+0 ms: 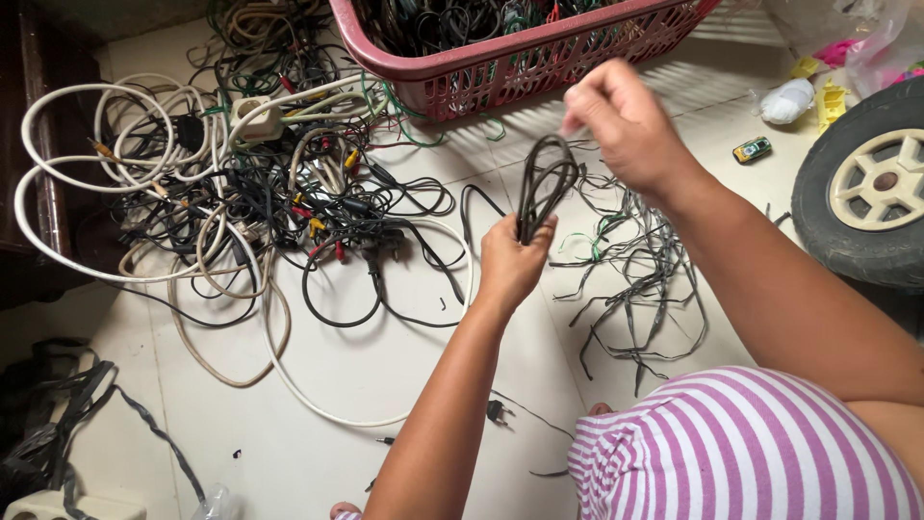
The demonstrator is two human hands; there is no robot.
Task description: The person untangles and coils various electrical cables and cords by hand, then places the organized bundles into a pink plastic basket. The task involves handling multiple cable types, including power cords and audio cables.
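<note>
My left hand (pixel 512 262) grips the lower end of a black cable (pixel 545 185) wound into a small oval coil that stands up from my fist. My right hand (pixel 621 120) hovers just above and to the right of the coil, fingers pinched together at the cable's upper part; it is blurred, so the exact grip is unclear. A loose length of the same black cable trails left and down from the coil onto the pale floor.
A red plastic basket (pixel 500 72) full of dark cables stands ahead. A tangle of white, black and coloured cables (pixel 241 193) spreads on the left. Thin grey ties (pixel 635 279) lie on the right, near a tyre (pixel 866 193). A small black plug (pixel 496 412) lies below.
</note>
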